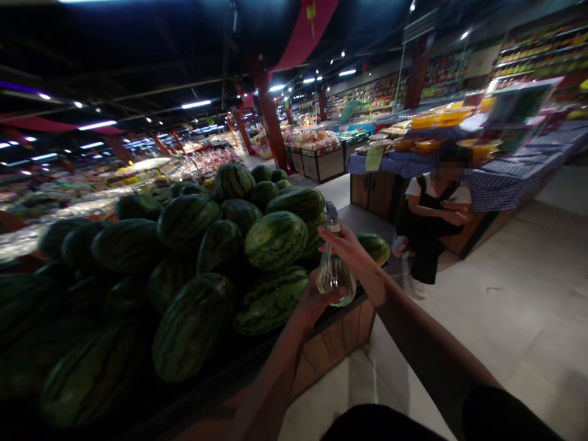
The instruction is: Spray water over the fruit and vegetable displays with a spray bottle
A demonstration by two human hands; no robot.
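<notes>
A clear spray bottle with a grey spray head and pale yellowish liquid is held between my two hands, tilted slightly. My left hand is closed around the lower body of the bottle, with its thumb across the front. Higher up, my right hand grips the bottle's neck just below the spray head. Right behind the bottle lies a pile of striped green watermelons. One watermelon shows at the pile's right end, partly covered by my right forearm.
The watermelons rest on a wood-sided display stand with a dark edge. To the right, a person sits beside a counter covered by a blue checked cloth. Pale floor tiles stretch along the right. Produce bins stand farther back.
</notes>
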